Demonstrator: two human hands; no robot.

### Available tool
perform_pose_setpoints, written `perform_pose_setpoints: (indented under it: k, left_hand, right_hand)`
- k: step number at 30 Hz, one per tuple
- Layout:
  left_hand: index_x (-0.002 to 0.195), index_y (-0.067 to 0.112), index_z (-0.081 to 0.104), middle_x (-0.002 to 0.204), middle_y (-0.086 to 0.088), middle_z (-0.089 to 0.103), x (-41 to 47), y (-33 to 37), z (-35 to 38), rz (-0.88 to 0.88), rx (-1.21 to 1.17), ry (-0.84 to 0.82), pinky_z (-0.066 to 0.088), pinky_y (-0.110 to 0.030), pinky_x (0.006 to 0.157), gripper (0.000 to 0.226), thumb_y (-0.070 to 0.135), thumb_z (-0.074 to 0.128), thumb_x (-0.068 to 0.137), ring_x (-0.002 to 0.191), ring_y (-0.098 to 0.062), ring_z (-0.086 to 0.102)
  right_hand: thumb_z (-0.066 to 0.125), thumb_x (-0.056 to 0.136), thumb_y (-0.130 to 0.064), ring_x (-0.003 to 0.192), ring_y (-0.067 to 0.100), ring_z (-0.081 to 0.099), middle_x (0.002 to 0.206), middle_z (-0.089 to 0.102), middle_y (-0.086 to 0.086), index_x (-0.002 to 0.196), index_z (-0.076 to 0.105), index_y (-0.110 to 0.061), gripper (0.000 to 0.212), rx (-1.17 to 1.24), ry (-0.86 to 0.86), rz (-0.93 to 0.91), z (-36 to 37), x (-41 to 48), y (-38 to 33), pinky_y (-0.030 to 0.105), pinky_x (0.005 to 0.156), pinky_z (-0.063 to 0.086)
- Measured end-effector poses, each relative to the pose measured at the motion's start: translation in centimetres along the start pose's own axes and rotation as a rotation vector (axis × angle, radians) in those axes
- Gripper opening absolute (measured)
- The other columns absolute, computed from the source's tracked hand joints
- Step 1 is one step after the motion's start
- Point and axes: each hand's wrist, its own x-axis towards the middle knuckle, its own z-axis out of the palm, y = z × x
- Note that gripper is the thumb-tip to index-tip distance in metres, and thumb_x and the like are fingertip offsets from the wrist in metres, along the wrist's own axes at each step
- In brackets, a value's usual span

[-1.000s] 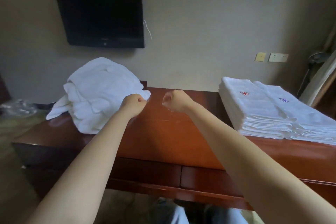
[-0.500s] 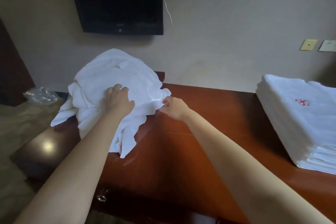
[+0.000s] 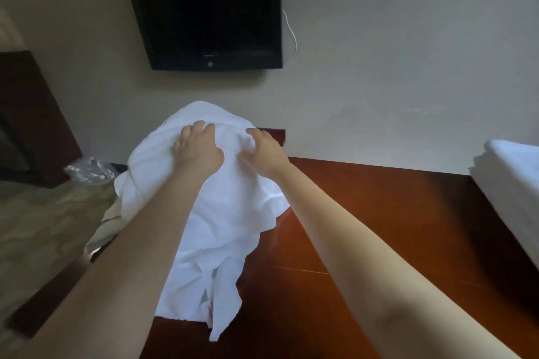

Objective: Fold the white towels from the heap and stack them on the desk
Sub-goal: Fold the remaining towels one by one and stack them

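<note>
Since both your hands sit atop the heap of crumpled white cloth towels (image 3: pixel 221 213), centre-left of the frame on the glossy red-brown wooden desk (image 3: pixel 379 227), treat it as soft, light, floppy stuff w/ no stiffness. Your left hand (image 3: pixel 198 150) has its fingers curled down into the top layer. Your right hand (image 3: pixel 267 153), just beside it, bunches a fold btwn thumb & fingers. My read: a pull from the middle prob. drags neighbours along, as layers tangle & a loose end trails toward bottom centre. Better to find a hem or corner, lift one towel free, then pinch 2 corners so it hangs flat. Polished wood may let the pile slide. The stack of folded white towels (image 3: pixel 510 183) sits at the frame's right edge.
</note>
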Motion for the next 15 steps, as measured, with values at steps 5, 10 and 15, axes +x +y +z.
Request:
perform_pose_setpoints:
  k: [5,10,15]
  left_hand:
    - [0.131,0.020,0.054,0.131,-0.005,0.049,1.4,-1.7,0.5,-0.042,-0.013,0.043,0.037,-0.038,0.093,0.037,0.021,0.048,0.094,0.121,-0.030,0.038]
    - [0.127,0.018,0.058,0.130,-0.006,0.049,1.3,-2.1,0.4,-0.009,-0.065,0.061,0.037,-0.039,0.093,0.036,0.022,0.054,0.091,0.121,-0.031,0.037]
    - [0.127,0.015,0.059,0.141,-0.006,0.043,-0.3,-2.1,-1.1,0.072,-0.171,0.110,0.030,-0.038,0.104,0.036,0.014,0.053,0.092,0.129,-0.033,0.030]
  right_hand:
    - [0.052,0.092,-0.030,0.121,0.026,0.050,0.132,0.055,0.001,0.139,0.044,-0.026,0.048,-0.244,-0.052,-0.064,1.6,3.1,-1.3,0.036,0.090,0.045]
    - [0.042,0.089,-0.010,0.090,0.025,0.057,0.091,0.059,-0.002,0.099,0.066,-0.020,0.028,-0.183,0.171,-0.114,1.3,3.2,-1.7,0.025,0.054,0.028]
    - [0.041,0.092,-0.001,0.080,0.031,0.064,0.079,0.060,0.006,0.091,0.062,-0.004,0.021,0.167,0.202,-0.189,-0.8,-1.0,-1.4,0.037,0.065,0.044]
